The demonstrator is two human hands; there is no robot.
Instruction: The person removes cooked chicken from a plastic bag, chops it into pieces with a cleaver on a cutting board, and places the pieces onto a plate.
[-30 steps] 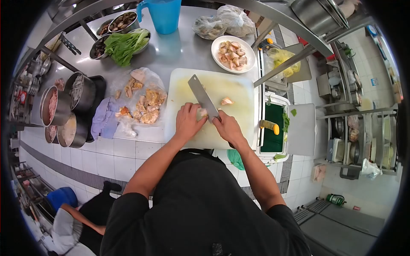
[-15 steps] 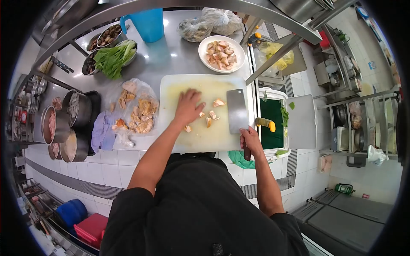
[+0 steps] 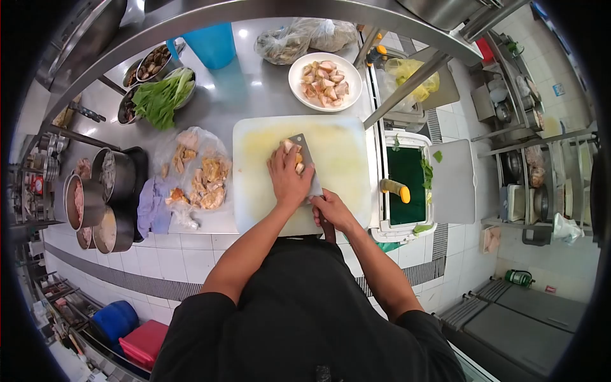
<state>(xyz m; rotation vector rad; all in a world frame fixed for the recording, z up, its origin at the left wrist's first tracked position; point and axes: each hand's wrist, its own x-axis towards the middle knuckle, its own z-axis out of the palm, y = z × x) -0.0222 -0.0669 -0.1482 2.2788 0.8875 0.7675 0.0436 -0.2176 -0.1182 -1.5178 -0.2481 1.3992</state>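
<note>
My right hand (image 3: 331, 209) grips the dark handle of a cleaver (image 3: 308, 162), its wide blade tilted on edge over the middle of the white cutting board (image 3: 344, 153). Against the blade's left face, my left hand (image 3: 290, 179) cups several chopped chicken pieces (image 3: 298, 159), fingers curled over them and partly hiding them. Beyond the board, a white plate (image 3: 293, 86) holds more chopped pieces. Left of the board lies an opened plastic bag (image 3: 221, 141) with larger chicken pieces (image 3: 215, 169) on it.
A bowl of leafy greens (image 3: 164, 95), a blue pitcher (image 3: 211, 46) and tied plastic bags (image 3: 305, 39) stand at the back. Metal pots (image 3: 84, 202) and a purple cloth (image 3: 153, 205) are at left. A bin (image 3: 407, 184) with a yellow handle (image 3: 394, 190) sits right of the board.
The cleaver has swung from the board's right side to its middle. My left hand has closed around the loose chicken pieces, now gathered against the blade.
</note>
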